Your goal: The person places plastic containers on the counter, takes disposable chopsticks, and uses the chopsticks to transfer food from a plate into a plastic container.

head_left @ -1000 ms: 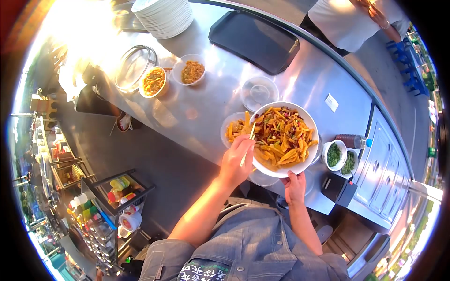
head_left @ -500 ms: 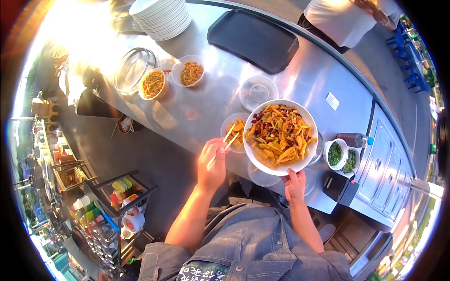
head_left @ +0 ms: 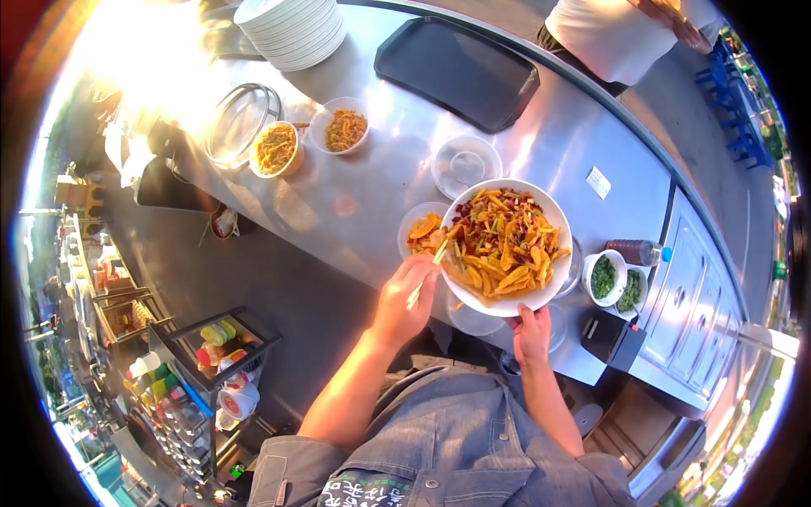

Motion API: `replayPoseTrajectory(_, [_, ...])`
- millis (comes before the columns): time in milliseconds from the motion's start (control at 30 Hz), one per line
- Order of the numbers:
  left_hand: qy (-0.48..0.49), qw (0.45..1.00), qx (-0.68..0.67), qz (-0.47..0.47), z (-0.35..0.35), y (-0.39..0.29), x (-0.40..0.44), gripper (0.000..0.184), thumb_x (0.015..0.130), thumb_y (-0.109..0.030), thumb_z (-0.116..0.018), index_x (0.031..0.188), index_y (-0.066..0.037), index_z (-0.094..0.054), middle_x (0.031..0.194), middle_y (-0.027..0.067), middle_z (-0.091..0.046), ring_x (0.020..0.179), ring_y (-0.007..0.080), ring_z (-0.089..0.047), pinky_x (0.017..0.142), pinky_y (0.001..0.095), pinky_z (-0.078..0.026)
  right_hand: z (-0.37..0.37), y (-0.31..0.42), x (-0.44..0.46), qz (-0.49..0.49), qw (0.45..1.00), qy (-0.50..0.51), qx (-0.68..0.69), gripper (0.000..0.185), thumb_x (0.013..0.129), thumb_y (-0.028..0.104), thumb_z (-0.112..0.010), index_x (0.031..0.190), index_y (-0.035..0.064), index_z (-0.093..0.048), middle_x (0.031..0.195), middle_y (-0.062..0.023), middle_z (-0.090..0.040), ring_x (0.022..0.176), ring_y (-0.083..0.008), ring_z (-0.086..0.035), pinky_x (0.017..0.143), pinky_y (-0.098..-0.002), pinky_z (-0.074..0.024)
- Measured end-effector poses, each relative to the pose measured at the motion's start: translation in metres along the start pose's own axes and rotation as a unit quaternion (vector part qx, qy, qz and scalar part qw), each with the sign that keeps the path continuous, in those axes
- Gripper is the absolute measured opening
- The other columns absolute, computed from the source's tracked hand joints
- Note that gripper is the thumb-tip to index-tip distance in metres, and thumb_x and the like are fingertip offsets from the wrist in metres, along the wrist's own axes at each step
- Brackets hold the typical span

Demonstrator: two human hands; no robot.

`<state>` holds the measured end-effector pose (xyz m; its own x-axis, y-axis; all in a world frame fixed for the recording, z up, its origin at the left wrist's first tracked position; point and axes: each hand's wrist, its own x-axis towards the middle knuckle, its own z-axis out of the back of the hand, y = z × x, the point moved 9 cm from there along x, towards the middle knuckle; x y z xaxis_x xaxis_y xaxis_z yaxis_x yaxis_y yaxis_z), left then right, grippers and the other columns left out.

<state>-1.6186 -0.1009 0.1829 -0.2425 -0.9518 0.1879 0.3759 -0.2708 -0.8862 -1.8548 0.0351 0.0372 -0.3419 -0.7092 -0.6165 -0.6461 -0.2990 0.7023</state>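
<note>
My left hand (head_left: 405,296) is closed round a pair of wooden chopsticks (head_left: 440,251). Their tips reach over the left rim of a large white bowl (head_left: 553,291), at the food's edge. Orange-yellow fried strips mixed with dark red bits (head_left: 507,241) fill the bowl. From below, my right hand (head_left: 531,334) grips the bowl's near rim and holds it tilted above the counter. Left of the bowl stands a clear round container (head_left: 404,230) with some of the same strips in it. Clear round plastic pieces (head_left: 467,166) lie behind and partly under the bowl.
Two tubs of shredded food (head_left: 276,150) (head_left: 345,131) stand left on the steel counter (head_left: 363,198). A black tray (head_left: 456,74) and stacked white plates (head_left: 291,34) are behind. To the right are bowls of chopped greens (head_left: 603,277), a bottle (head_left: 635,252) and a black box (head_left: 612,340). A person (head_left: 608,38) stands beyond.
My left hand has moved right with the chopsticks, from over the clear container to the bowl's left edge. The bowl and my right hand stay nearly in place.
</note>
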Motion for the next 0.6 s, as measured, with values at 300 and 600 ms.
replayPoseTrajectory(300, [-0.025,0.999,0.012,0.020,0.031,0.008,-0.001,0.016,0.097,-0.006,-0.048,0.096,0.006,-0.060,0.103,0.0166,-0.061,0.079,0.0201,-0.066,0.073,0.0288,-0.054,-0.004,-0.002,0.004,-0.003,1.000,0.006,0.012,0.032,0.093,-0.001,-0.048,0.124,0.0003,-0.041,0.121,-0.0147,-0.057,0.106,-0.0276,-0.063,0.088,-0.0442,-0.0562])
replayPoseTrajectory(600, [0.115,0.993,-0.038,0.001,-0.019,-0.025,-0.012,0.007,0.088,0.002,-0.058,0.095,0.003,-0.061,0.100,0.0174,-0.063,0.081,0.0319,-0.064,0.071,0.0337,-0.052,-0.009,-0.004,0.005,-0.007,1.000,0.009,0.019,0.033,0.093,0.000,-0.049,0.125,0.0006,-0.041,0.121,-0.0151,-0.057,0.106,-0.0291,-0.063,0.088,-0.0461,-0.0558])
